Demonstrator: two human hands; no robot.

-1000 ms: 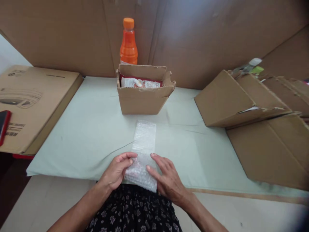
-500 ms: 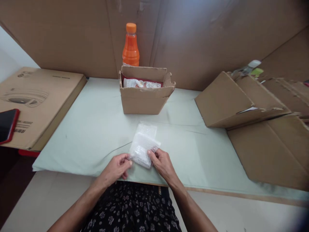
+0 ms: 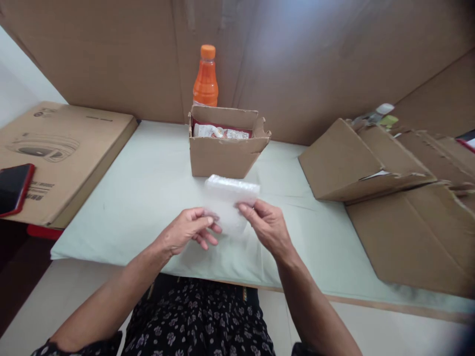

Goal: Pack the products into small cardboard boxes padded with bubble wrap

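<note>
A folded piece of clear bubble wrap (image 3: 228, 205) is held up above the table between my two hands, its thicker folded edge facing the cardboard box. My left hand (image 3: 195, 227) pinches its left side between thumb and index finger, with the other fingers loosely spread. On the right side, my right hand (image 3: 265, 222) grips it with the thumb on top. Whether anything lies inside the wrap, I cannot tell. Just beyond it stands an open cardboard box (image 3: 222, 157) holding white crumpled packets (image 3: 220, 132).
An orange bottle (image 3: 206, 79) stands behind the box. On the left, a flat printed carton (image 3: 74, 158) carries a red-edged phone (image 3: 17, 190). Several cardboard boxes (image 3: 404, 232) stand at the right, with a clear bottle (image 3: 380, 112) among them. A pale green cloth (image 3: 122, 212) covers the table.
Both hands have lifted the bubble wrap off the cloth and moved it forward, towards the box. It is now tilted up, with its folded edge at the far side.
</note>
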